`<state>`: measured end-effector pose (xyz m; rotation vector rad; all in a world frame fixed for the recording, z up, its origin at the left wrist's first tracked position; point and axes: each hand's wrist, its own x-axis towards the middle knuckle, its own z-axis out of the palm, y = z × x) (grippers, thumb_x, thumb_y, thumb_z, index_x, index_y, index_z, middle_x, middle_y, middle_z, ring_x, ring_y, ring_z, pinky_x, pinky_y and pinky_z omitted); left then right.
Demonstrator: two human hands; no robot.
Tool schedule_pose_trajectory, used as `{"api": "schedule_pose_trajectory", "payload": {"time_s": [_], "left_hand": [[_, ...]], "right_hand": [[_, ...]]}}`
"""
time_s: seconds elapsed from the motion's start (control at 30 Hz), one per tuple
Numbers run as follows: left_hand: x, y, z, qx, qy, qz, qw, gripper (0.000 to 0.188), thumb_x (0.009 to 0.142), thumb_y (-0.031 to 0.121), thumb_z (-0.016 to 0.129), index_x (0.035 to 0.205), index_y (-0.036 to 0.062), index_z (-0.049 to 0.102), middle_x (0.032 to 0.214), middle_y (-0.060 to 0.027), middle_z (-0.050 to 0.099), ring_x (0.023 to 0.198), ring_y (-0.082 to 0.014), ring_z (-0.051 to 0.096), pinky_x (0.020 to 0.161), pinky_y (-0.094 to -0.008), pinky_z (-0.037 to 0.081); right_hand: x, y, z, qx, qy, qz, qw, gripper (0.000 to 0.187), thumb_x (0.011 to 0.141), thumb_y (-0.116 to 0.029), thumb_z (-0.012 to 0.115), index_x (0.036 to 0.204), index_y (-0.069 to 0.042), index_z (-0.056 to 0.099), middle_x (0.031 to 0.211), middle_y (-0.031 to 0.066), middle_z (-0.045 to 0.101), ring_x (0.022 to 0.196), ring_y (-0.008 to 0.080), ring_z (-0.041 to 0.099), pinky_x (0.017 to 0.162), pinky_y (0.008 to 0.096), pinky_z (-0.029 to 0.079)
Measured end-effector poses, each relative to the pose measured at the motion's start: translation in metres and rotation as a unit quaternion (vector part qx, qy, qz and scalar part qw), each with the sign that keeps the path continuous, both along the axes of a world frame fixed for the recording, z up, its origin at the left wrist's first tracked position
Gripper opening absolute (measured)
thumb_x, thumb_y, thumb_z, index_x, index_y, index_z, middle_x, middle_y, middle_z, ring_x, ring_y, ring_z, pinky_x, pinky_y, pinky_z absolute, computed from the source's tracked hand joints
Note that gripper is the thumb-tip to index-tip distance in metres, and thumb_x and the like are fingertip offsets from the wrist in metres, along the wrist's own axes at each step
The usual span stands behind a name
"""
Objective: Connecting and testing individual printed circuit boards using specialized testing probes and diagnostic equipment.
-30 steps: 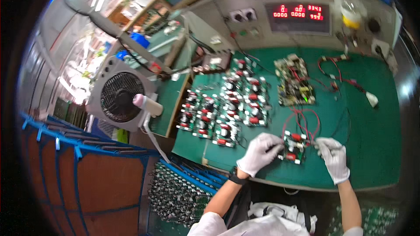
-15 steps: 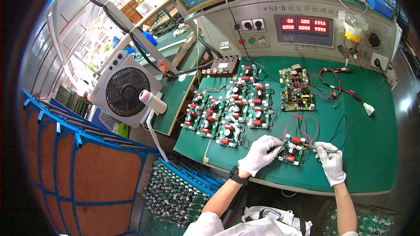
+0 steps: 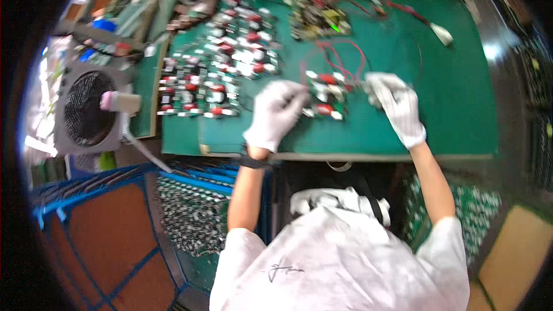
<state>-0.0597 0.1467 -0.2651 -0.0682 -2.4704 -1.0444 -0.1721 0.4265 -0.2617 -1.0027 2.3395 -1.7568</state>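
A small green circuit board (image 3: 326, 95) with red and white parts lies on the green mat, between my two white-gloved hands. My left hand (image 3: 275, 112) is at the board's left edge, its fingers curled in a pinch; blur hides what they hold. On the other side, my right hand (image 3: 397, 108) is closed a little apart from the board, with something greyish at its fingertips that I cannot make out. Thin red wires (image 3: 344, 60) loop from the board's far side toward a larger circuit board (image 3: 315, 8) behind it.
Several similar small boards (image 3: 245, 46) stand in rows at the left. A red cable with a white plug (image 3: 441, 34) lies at the far right. Beyond the mat's left side is a grey fan (image 3: 89, 106). Racks of boards (image 3: 193, 216) flank my lap.
The view has tipped down and shifted, bringing my lap and shirt into sight and blurring the picture. Both hands remain on either side of the small board.
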Motion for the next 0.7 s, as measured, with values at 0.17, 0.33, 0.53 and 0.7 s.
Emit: {"api": "schedule_pose_trajectory", "payload": {"time_s": [0.17, 0.33, 0.53, 0.7], "left_hand": [[-0.012, -0.003, -0.008, -0.034, 0.011, -0.004, 0.999, 0.011, 0.093, 0.007, 0.077, 0.101, -0.0013, 0.074, 0.094, -0.0123, 0.075, 0.079, -0.0181, 0.071, 0.073, -0.0308, 0.056], [-0.016, 0.004, -0.016, -0.022, -0.011, -0.006, 1.0, 0.011, 0.093, 0.006, 0.077, 0.1, -0.0012, 0.073, 0.092, -0.013, 0.073, 0.074, -0.0233, 0.069, 0.071, -0.0324, 0.055], [-0.018, 0.0, 0.007, -0.023, -0.006, 0.0, 1.0, 0.006, 0.092, 0.002, 0.074, 0.098, 0.0004, 0.073, 0.091, -0.0133, 0.074, 0.076, -0.0237, 0.07, 0.071, -0.0328, 0.055], [-0.003, 0.008, -0.007, 0.004, 0.035, -0.008, 0.999, 0.013, 0.082, -0.001, 0.079, 0.093, 0.0038, 0.075, 0.093, -0.0124, 0.076, 0.084, -0.0273, 0.073, 0.077, -0.0366, 0.058]], "right_hand": [[-0.003, 0.008, -0.012, -0.111, -0.216, 0.067, 0.968, 0.033, 0.103, -0.025, 0.072, 0.117, 0.005, 0.072, 0.103, 0.0074, 0.077, 0.08, 0.0104, 0.069, 0.071, 0.0251, 0.056], [-0.007, 0.01, -0.015, -0.018, -0.173, 0.11, 0.979, 0.027, 0.103, -0.021, 0.071, 0.112, 0.003, 0.075, 0.103, 0.0095, 0.078, 0.082, 0.0098, 0.07, 0.072, 0.025, 0.056], [-0.013, -0.001, -0.008, -0.03, -0.149, 0.115, 0.982, 0.021, 0.101, -0.015, 0.071, 0.115, 0.001, 0.074, 0.098, 0.0098, 0.078, 0.08, 0.012, 0.072, 0.07, 0.0269, 0.058], [0.003, 0.002, 0.001, 0.026, -0.041, 0.073, 0.996, 0.011, 0.095, -0.008, 0.074, 0.097, 0.002, 0.079, 0.094, 0.0164, 0.079, 0.084, 0.028, 0.076, 0.075, 0.0379, 0.06]]}}
